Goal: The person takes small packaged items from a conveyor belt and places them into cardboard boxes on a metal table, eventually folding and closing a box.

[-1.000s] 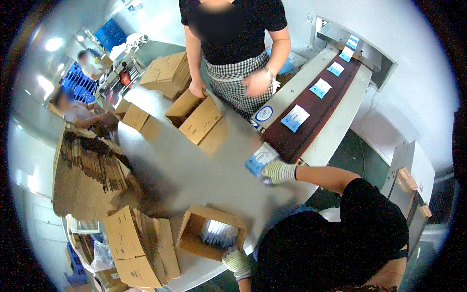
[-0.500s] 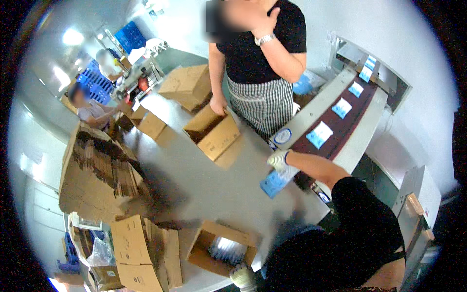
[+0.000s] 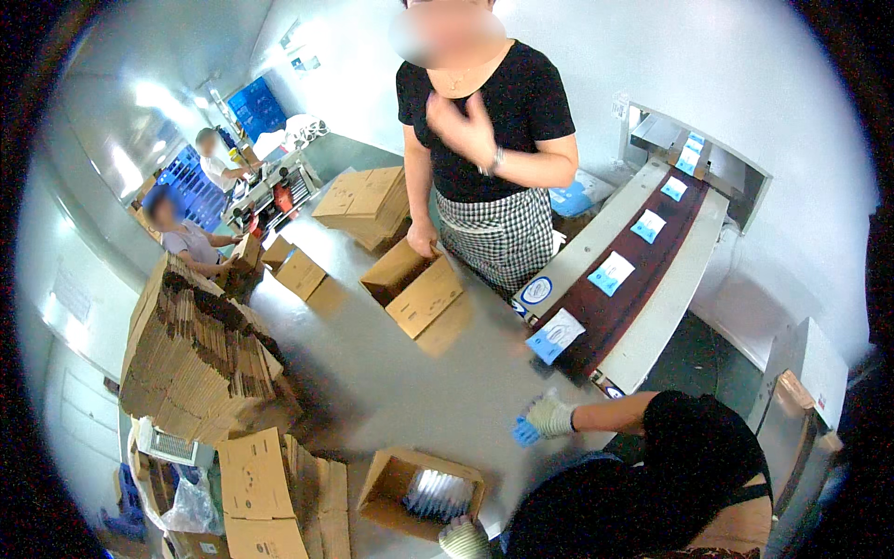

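Observation:
My right hand (image 3: 551, 416), in a whitish knitted glove, is closed on a blue-and-white packet (image 3: 524, 430) above the grey table. The glove hides much of the packet. My left hand (image 3: 464, 538), gloved alike, grips the near right edge of an open cardboard box (image 3: 383, 497) at the table's near side. Inside that box stands a row of packets (image 3: 436, 495) with shiny, clear-looking upper parts. To the right, a dark red conveyor belt (image 3: 619, 296) carries several spaced blue-and-white packets; the nearest packet (image 3: 556, 336) lies at the belt's end.
Across the grey table (image 3: 400, 391), a co-worker's hand rests on another open box (image 3: 426, 300). Stacks of flattened cartons (image 3: 200, 363) line the left, with more folded cartons (image 3: 265, 494) beside my box. Two people work at the far left near a machine (image 3: 284, 191).
My right hand has drawn back from the belt's end toward me with the packet. Packets on the belt have advanced toward me. The co-worker's raised hand has dropped from face to chest.

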A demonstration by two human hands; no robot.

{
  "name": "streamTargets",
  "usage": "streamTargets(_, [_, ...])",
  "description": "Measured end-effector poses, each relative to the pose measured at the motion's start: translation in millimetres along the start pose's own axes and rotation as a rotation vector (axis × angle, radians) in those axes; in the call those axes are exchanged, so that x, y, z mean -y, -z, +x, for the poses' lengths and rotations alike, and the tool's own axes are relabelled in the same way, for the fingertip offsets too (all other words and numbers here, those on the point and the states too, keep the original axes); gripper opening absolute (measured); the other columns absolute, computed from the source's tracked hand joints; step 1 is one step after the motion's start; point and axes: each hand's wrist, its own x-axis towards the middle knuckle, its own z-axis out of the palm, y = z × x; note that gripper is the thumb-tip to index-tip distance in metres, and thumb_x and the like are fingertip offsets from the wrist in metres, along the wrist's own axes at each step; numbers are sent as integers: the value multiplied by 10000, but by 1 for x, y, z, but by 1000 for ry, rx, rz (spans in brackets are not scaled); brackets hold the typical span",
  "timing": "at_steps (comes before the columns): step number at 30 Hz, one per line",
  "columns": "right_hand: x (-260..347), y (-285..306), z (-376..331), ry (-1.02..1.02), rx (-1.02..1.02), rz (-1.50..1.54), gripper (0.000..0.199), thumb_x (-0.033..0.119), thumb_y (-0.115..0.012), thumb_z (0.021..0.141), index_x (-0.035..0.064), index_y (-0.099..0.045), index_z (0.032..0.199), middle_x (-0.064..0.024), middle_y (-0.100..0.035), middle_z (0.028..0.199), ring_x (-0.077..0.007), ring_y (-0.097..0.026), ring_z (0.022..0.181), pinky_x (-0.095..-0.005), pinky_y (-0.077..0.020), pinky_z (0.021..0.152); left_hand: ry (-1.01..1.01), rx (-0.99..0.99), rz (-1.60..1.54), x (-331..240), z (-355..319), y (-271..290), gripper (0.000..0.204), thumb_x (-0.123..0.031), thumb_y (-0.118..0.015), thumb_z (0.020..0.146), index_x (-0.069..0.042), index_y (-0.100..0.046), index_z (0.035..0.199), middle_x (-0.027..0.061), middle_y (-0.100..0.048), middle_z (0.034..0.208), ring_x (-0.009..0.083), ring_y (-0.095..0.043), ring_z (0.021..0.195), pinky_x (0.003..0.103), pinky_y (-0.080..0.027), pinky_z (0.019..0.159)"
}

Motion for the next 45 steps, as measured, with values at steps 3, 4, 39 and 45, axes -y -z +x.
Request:
streamTargets(3, [24, 4, -15, -40, -55, 95, 509, 358, -670, 698, 76, -563, 1108, -175, -627, 1031, -326, -617, 925, -476, -490, 793, -15, 15, 40, 1, -1, 7, 196, -229, -554, 793, -143, -521, 620, 49, -533, 596, 218, -552, 558, 371, -458, 550])
streamTargets(4, [31, 9, -19, -62, 35, 151, 553, 348, -672, 697, 77, -536, 1160, -171, -618, 1066, -318, -610, 957, -494, -477, 828, -16, 12, 39, 1, -1, 10, 196, -229, -554, 793, -143, -521, 620, 49, -533, 596, 218, -552, 558, 371, -458, 550])
streamTargets(39, [211, 104, 0, 1082, -674, 412, 368, 183, -591, 754, 178, -553, 1120, -44, -553, 1141, -257, -516, 1107, -444, -414, 938, 150, 108, -340, 12, -36, -17, 184, -244, -482, 849, -147, -596, 955, 79, -618, 885, 256, -583, 785, 404, -463, 659])
streamTargets(45, [247, 112, 58, 734, -477, -176, 341, 147, -509, 804, 82, -519, 1138, -151, -563, 1075, -310, -541, 1020, -434, -442, 879, -30, 306, 3, 7, -66, -35, 143, -197, -452, 804, -112, -542, 875, 77, -544, 821, 218, -535, 771, 361, -397, 699])
